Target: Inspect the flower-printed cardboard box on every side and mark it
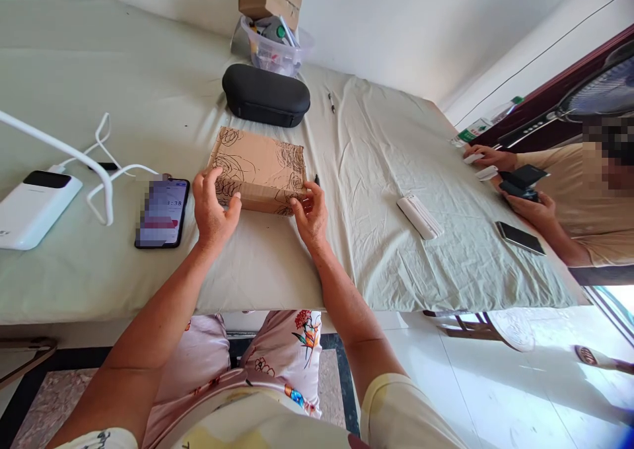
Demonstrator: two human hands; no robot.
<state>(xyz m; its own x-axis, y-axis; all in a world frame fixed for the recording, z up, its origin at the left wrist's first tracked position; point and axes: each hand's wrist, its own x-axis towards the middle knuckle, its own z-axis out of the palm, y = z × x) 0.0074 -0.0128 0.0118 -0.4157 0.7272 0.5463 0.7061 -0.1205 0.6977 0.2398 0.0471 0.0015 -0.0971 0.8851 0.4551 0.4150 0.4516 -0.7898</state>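
Note:
A small brown cardboard box (262, 165) lies flat on the cloth in front of me, its top and front scribbled with black looping lines. My left hand (215, 208) grips its left front corner, fingers on top and thumb at the front face. At the right front corner, my right hand (311, 214) closes on the box with curled fingers. A dark pointed tip (317, 179) shows just beyond the right fingers; what it belongs to is hidden.
Behind the box sit a black zip case (266, 96), a plastic basket (277, 56) and a pen (331, 103). Leftward are a lit phone (163, 211), white power bank (37, 208) and white cable. On the right, a white case (420, 216), dark phone (520, 238) and another person (559, 198) handling a black device.

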